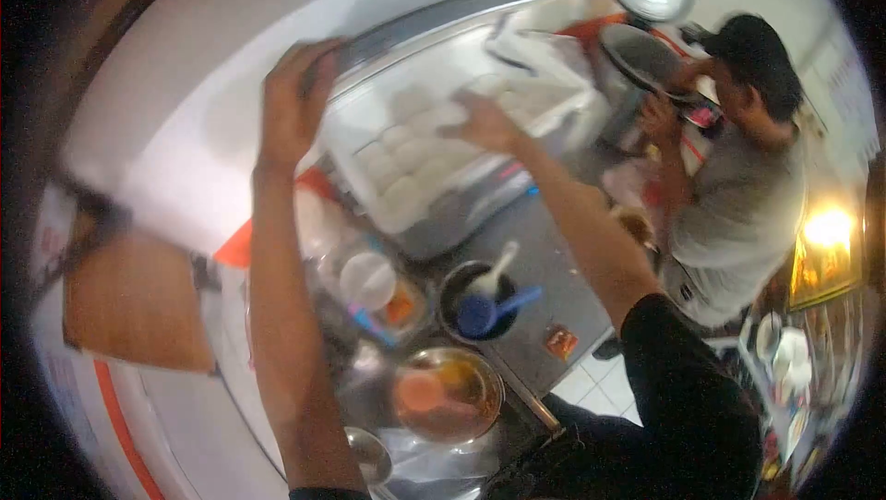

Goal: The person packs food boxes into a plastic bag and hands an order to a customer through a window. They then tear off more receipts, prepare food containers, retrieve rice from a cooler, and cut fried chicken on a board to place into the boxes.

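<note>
A large container [434,241] stands at the back of the counter, with rows of round white pieces [403,163] inside. At its raised grey lid [452,12], my left hand [300,98] has its fingers bent over the left end. My right hand [484,123] reaches over the white pieces, blurred by motion; whether anything is between its fingers cannot be made out. Clear plastic [544,52] lies along the container's right part.
Nearer me on the counter [540,343] are a black bowl [461,278] with a blue scoop [477,313], a metal bowl [484,361], a jar [368,279] and a small packet [561,341]. At right, a person [743,195] in a cap handles a large pot [637,61].
</note>
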Demonstrator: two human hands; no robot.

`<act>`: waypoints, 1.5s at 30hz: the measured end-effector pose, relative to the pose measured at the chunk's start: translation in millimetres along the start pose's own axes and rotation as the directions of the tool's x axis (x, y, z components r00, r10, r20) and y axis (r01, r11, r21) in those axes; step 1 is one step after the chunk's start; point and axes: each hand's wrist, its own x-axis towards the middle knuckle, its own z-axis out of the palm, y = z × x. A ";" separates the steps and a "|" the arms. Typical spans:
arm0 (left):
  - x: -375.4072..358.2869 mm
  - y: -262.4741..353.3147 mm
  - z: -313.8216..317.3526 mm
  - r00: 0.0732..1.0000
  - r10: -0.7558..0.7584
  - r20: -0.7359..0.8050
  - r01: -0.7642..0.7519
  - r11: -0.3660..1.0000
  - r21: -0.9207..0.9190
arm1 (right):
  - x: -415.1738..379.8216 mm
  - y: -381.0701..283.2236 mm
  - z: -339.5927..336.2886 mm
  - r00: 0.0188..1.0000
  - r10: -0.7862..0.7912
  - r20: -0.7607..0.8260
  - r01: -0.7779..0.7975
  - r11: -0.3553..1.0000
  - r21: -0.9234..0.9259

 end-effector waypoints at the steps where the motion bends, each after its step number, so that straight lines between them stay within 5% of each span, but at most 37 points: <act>1: -5.1 2.5 1.3 1.000 -0.017 0.021 0.017 1.000 0.023 | -39.7 -14.0 -10.6 0.989 0.104 -0.104 -0.094 0.990 0.103; 3: -18.9 17.7 7.9 0.988 -0.136 0.067 0.133 0.990 0.053 | -138.5 -8.4 -22.5 0.983 0.130 -0.129 -0.100 0.971 0.219; 5: -46.6 9.7 17.3 0.989 -0.047 0.141 0.033 0.995 0.096 | -252.7 -27.2 -54.1 0.979 0.117 0.169 -0.196 0.779 0.595; 6: -59.1 27.9 22.7 0.984 -0.041 0.171 0.028 0.997 0.077 | -313.3 0.4 -32.4 0.950 0.233 0.208 -0.312 0.730 0.608; 7: -87.2 5.7 32.7 0.980 0.049 0.192 -0.109 0.943 0.314 | -372.2 24.2 -10.8 0.908 0.338 0.246 -0.416 0.663 0.622; 9: -114.2 20.6 42.2 0.950 -0.059 0.306 -0.021 0.968 0.251 | -480.6 0.2 -13.3 0.775 0.572 0.268 -0.568 0.443 0.694; 10: -128.4 34.3 46.7 0.937 -0.098 0.334 0.003 0.962 0.273 | -538.5 9.9 3.1 0.625 0.733 0.268 -0.703 0.380 0.601; 12: -158.8 17.0 62.7 0.903 -0.021 0.430 -0.112 0.953 0.280 | -628.2 -4.2 9.6 0.597 0.758 0.264 -0.564 0.162 0.810; 14: -169.6 28.3 72.2 0.933 -0.047 0.357 -0.048 0.967 0.252 | -695.9 1.2 28.1 0.423 0.844 0.329 -0.457 -0.115 0.882; 15: -171.7 24.4 75.2 0.950 -0.039 0.308 -0.041 0.968 0.249 | -715.0 -10.1 28.9 0.414 0.864 0.288 -0.271 -0.185 0.945; 18: -190.0 12.1 78.4 0.933 -0.226 0.281 0.172 0.964 0.202 | -743.9 -35.6 0.8 0.383 0.908 0.172 -0.279 -0.063 0.958; 19: -203.2 9.5 74.6 0.940 -0.205 0.275 0.107 0.937 0.332 | -749.1 -39.1 -3.2 0.397 0.914 0.087 -0.252 0.018 0.967; 20: -224.9 24.0 80.4 0.956 -0.200 0.217 0.170 0.974 0.148 | -752.5 -34.6 -4.2 0.464 0.885 0.031 -0.267 0.107 0.958; 22: -261.3 113.8 88.2 0.966 -0.211 0.148 0.229 0.967 -0.115 | -761.2 -14.0 2.9 0.492 0.870 -0.020 -0.355 0.221 0.908; 23: -288.3 172.6 99.4 0.949 -0.231 0.215 0.269 0.949 -0.165 | -768.0 4.9 2.6 0.597 0.802 0.005 -0.431 0.315 0.845; 24: -317.6 234.0 108.9 0.917 -0.249 0.313 0.322 0.924 -0.208 | -768.1 -1.4 -10.3 0.663 0.747 -0.047 -0.379 0.390 0.839; 25: -349.7 295.5 122.0 0.869 -0.243 0.430 0.378 0.888 -0.261 | -778.8 21.2 2.9 0.672 0.731 -0.114 -0.503 0.565 0.654; 27: -407.0 404.7 151.4 0.722 -0.164 0.672 0.493 0.804 -0.334 | -791.4 23.9 -10.4 0.784 0.619 -0.037 -0.424 0.579 0.697; 28: -435.5 456.2 169.0 0.632 -0.102 0.769 0.546 0.762 -0.348 | -801.7 5.0 -44.0 0.876 0.479 -0.062 -0.346 0.713 0.610; 30: -481.0 539.4 204.0 0.475 0.019 0.880 0.621 0.701 -0.351 | -834.3 -3.6 -64.3 0.824 0.561 0.076 -0.538 0.734 0.415; 32: -507.6 611.5 236.9 0.354 0.111 0.929 0.680 0.651 -0.337 | -884.5 -19.0 -95.8 0.837 0.540 0.093 -0.518 0.724 0.456; 34: -523.6 680.7 272.0 0.264 0.179 0.948 0.737 0.597 -0.318 | -942.0 -8.0 -105.8 0.735 0.677 0.051 -0.653 0.684 0.325; 35: -527.0 702.8 281.4 0.231 0.205 0.951 0.749 0.587 -0.308 | -972.8 49.7 -57.4 0.711 0.702 0.040 -0.588 0.562 0.581; 36: -526.9 723.4 294.5 0.211 0.235 0.949 0.757 0.575 -0.310 | -992.2 14.2 -98.7 0.675 0.726 -0.128 -0.635 0.661 0.399; 37: -527.7 742.9 310.5 0.196 0.265 0.944 0.769 0.556 -0.316 | -1023.9 44.1 -93.7 0.637 0.758 -0.139 -0.650 0.625 0.433; 38: -524.7 757.7 329.8 0.184 0.291 0.939 0.785 0.531 -0.319 | -1043.9 2.7 -162.2 0.632 0.775 -0.030 -0.660 0.557 0.504; 39: -477.4 811.2 307.1 0.104 0.342 0.934 0.878 0.410 -0.249 | -1072.7 25.5 -169.5 0.714 0.697 -0.065 -0.550 0.615 0.565; 40: -424.6 869.6 293.5 0.043 0.399 0.916 0.946 0.279 -0.166 | -1093.4 13.0 -190.6 0.694 0.701 -0.164 -0.433 0.589 0.682; 42: -430.1 905.0 332.7 0.124 0.429 0.895 0.991 -0.012 -0.132 | -1131.9 16.5 -212.4 0.609 0.751 -0.256 -0.445 0.590 0.674; 44: -419.1 921.9 375.4 0.042 0.541 0.840 0.998 -0.063 -0.009 | -1159.2 19.2 -221.6 0.498 0.787 -0.364 -0.230 0.524 0.820; 45: -418.1 931.1 397.3 0.011 0.463 0.886 1.000 0.002 -0.013 | -1170.7 20.5 -226.2 0.529 0.781 -0.332 -0.235 0.511 0.827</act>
